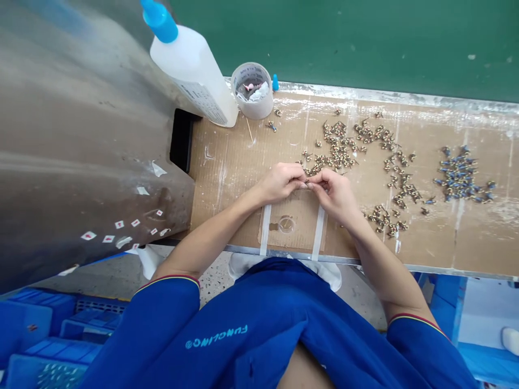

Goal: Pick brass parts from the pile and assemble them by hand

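Note:
My left hand (pixel 284 181) and my right hand (pixel 333 193) meet fingertip to fingertip over the cardboard-covered bench. Both are closed in a pinch around something tiny; the fingers mostly hide it, so its kind does not show. Just beyond my fingertips lies a loose spread of small brass-coloured metal parts (pixel 338 146), with more of them (pixel 405 189) to the right. Farther right is a cluster of similar parts with blue pieces (pixel 460 173). Below my hands, a small clear round dish (pixel 286 225) sits on a taped cardboard patch (pixel 300 240).
A white bottle with a blue cap (pixel 194 70) stands at the back left, beside a round tub (pixel 253 102) holding scraps. A thin stick (pixel 249 129) lies before them. A metal panel (pixel 93 162) bounds the left; blue crates (pixel 52 329) are below it. Green surface (pixel 344 43) lies beyond.

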Motion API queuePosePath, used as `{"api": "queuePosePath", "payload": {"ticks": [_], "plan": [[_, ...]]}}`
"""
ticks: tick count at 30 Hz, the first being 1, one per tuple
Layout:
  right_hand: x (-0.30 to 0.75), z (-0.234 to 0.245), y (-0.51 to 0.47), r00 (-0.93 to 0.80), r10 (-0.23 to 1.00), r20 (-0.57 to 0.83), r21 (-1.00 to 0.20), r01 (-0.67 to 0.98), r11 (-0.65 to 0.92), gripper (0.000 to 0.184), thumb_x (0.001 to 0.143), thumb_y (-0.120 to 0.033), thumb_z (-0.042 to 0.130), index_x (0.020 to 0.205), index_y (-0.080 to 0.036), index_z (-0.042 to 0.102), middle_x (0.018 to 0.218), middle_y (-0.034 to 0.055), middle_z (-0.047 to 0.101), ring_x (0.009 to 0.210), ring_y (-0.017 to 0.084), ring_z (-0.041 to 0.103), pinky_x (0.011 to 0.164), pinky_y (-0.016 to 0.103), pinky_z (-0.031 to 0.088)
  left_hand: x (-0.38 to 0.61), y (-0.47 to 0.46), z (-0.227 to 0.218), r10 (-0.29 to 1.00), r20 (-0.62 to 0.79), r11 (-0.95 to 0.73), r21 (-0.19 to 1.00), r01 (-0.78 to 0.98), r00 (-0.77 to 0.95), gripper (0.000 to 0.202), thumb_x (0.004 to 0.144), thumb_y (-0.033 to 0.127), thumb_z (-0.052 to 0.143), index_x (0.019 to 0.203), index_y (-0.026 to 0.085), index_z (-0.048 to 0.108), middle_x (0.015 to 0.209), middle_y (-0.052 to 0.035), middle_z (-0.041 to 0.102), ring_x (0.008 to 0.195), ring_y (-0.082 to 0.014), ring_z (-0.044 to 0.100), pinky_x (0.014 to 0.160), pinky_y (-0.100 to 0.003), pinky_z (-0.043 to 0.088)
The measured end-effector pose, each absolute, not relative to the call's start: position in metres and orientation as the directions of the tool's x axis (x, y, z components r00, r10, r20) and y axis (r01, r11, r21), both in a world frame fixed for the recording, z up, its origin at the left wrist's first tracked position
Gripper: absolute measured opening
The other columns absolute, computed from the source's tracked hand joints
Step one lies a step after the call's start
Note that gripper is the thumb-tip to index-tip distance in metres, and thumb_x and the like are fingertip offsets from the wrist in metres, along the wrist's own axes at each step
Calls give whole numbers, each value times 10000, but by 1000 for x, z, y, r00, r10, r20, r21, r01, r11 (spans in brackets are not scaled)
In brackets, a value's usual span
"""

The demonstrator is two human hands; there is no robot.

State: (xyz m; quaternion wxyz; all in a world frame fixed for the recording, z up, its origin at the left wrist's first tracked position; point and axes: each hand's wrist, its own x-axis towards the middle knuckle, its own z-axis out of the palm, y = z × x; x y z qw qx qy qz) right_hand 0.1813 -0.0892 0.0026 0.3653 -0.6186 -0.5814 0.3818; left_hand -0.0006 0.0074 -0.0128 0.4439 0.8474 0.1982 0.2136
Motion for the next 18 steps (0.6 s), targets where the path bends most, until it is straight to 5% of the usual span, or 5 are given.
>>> {"api": "queuePosePath", "payload": {"ticks": [8, 18], "plan": [[180, 11, -84, 120, 983, -136, -979, 135, -152, 366, 839, -570, 777, 905, -213, 735, 869, 60, 771, 799, 202, 715, 753, 365, 616, -1, 7, -7, 631, 188, -446, 882, 154, 753, 237, 967, 327, 629, 814, 153, 677, 766, -34, 658, 688, -129, 554, 682, -257, 442], [176, 3, -84, 187, 974, -130, -986, 80, -147, 303, 848, -504, 792, 909, -213, 732, 861, 57, 775, 766, 190, 722, 736, 359, 622, -1, 7, -11, 673, 120, -337, 928, 158, 729, 211, 929, 335, 673, 858, 138, 702, 800, -37, 688, 670, -113, 550, 639, -230, 432]]}}
